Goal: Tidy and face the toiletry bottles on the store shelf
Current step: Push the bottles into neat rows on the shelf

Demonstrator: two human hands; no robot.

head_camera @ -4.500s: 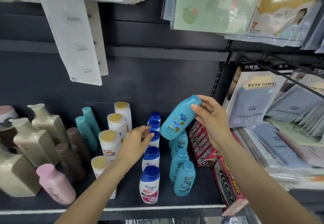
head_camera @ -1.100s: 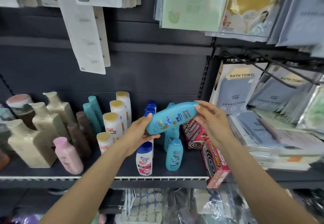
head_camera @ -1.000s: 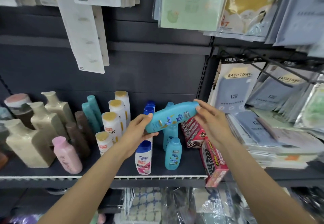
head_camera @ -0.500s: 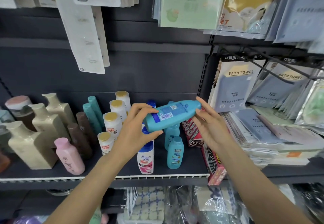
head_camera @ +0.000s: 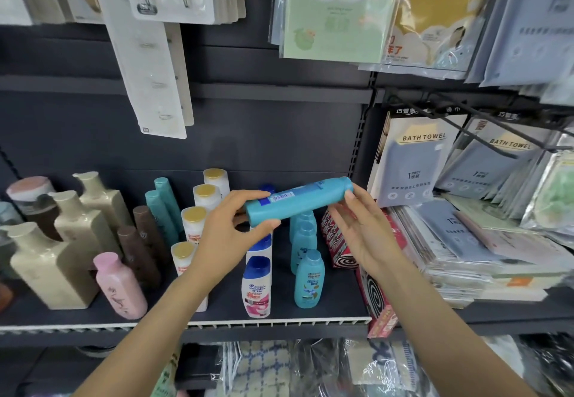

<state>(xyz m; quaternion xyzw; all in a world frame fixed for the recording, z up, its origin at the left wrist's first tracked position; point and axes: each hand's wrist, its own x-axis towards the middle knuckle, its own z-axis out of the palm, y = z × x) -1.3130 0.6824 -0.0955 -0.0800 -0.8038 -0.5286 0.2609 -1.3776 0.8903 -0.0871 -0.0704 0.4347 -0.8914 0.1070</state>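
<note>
Teal bottle [head_camera: 298,201], held sideways above the shelf [head_camera: 279,323], now shows its barcode side; half a second ago this was only partly turned up (label front not yet outward, so facing remains undone). Left hand [head_camera: 230,235] grips the base end, fingers above, thumb below. Right hand [head_camera: 360,229], fingers nearly straight, touches the cap end. The teal row [head_camera: 309,278] stands below the fingers.

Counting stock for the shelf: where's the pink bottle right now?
In the head view, the pink bottle stands at the shelf's front left, leaning, just right of the big beige bottle and in front of the brown bottles.
</note>
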